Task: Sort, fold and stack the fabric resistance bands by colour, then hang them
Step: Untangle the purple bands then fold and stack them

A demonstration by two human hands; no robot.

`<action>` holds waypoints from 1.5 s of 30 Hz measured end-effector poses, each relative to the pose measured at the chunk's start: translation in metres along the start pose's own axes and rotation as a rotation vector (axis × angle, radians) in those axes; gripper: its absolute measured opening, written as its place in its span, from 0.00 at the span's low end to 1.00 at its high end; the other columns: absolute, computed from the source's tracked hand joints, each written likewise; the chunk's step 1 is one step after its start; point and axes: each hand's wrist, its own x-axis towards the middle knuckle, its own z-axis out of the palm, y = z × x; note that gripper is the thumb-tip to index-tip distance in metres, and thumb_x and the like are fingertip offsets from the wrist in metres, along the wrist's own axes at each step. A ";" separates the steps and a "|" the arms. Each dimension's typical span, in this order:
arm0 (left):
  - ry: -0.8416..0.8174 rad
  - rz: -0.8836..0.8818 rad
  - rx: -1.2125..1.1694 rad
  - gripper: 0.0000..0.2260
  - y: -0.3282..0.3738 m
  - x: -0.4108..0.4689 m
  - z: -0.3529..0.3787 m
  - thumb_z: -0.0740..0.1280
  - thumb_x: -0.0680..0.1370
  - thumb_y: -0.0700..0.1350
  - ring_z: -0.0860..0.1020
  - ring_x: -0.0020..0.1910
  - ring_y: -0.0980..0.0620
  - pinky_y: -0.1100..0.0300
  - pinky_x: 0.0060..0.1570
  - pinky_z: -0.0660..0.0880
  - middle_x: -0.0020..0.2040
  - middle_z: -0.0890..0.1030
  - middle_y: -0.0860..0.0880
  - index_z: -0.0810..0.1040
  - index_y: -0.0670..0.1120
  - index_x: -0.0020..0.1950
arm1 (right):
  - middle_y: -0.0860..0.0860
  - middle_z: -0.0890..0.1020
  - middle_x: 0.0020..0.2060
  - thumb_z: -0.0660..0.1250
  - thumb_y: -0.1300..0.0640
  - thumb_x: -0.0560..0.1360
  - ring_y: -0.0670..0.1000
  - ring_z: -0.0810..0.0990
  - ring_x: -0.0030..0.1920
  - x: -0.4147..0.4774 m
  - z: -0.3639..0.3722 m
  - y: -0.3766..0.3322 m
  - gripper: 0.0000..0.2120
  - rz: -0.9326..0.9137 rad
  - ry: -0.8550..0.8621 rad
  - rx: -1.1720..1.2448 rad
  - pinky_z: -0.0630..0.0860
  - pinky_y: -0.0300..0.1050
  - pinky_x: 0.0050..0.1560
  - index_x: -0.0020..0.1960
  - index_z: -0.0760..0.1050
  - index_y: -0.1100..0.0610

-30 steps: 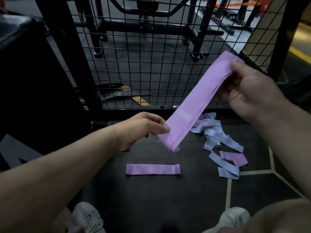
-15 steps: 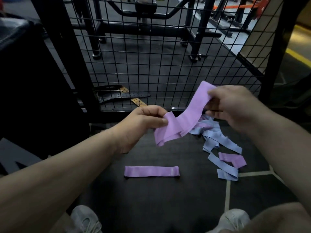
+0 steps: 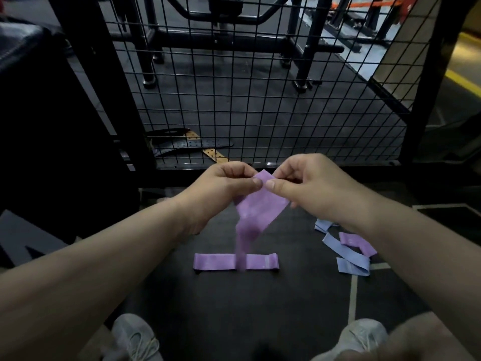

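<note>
Change: left hand (image 3: pixel 223 183) and right hand (image 3: pixel 309 183) now together, both pinching purple band (image 3: pixel 260 207) ends | Status: folded in half, stacking onto floor band (image 3: pixel 216 261) next

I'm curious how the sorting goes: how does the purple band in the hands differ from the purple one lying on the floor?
The held band hangs in the air, pinched at its top by the left hand and right hand; the floor band lies untouched. The held band droops downward, its lower end blurred; the floor band lies flat, running left to right. Both are the same purple.
</note>
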 end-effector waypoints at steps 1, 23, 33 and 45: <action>0.015 -0.009 0.013 0.01 0.000 0.000 0.000 0.68 0.77 0.35 0.75 0.36 0.55 0.64 0.37 0.70 0.39 0.79 0.46 0.79 0.39 0.47 | 0.51 0.84 0.36 0.73 0.51 0.74 0.44 0.78 0.33 0.000 -0.001 0.000 0.06 -0.004 0.005 0.027 0.76 0.45 0.38 0.44 0.80 0.53; 0.123 -0.093 0.142 0.06 -0.005 0.005 0.000 0.71 0.77 0.41 0.73 0.29 0.61 0.72 0.29 0.69 0.32 0.78 0.51 0.79 0.42 0.40 | 0.43 0.85 0.39 0.71 0.57 0.76 0.39 0.83 0.41 0.001 -0.012 0.003 0.04 -0.154 0.106 -0.179 0.81 0.47 0.51 0.47 0.80 0.48; 0.115 0.192 0.281 0.11 -0.011 0.002 0.003 0.70 0.70 0.44 0.77 0.43 0.53 0.54 0.47 0.76 0.46 0.80 0.48 0.75 0.47 0.51 | 0.59 0.84 0.41 0.71 0.67 0.74 0.53 0.85 0.35 -0.003 0.003 -0.010 0.08 0.063 0.170 0.430 0.78 0.42 0.30 0.50 0.76 0.61; 0.105 0.165 0.164 0.08 -0.016 0.004 0.008 0.69 0.78 0.39 0.77 0.39 0.44 0.45 0.45 0.78 0.43 0.81 0.34 0.78 0.35 0.53 | 0.58 0.82 0.42 0.64 0.64 0.79 0.55 0.83 0.42 0.006 -0.015 -0.014 0.09 0.067 0.130 0.440 0.81 0.47 0.43 0.54 0.80 0.57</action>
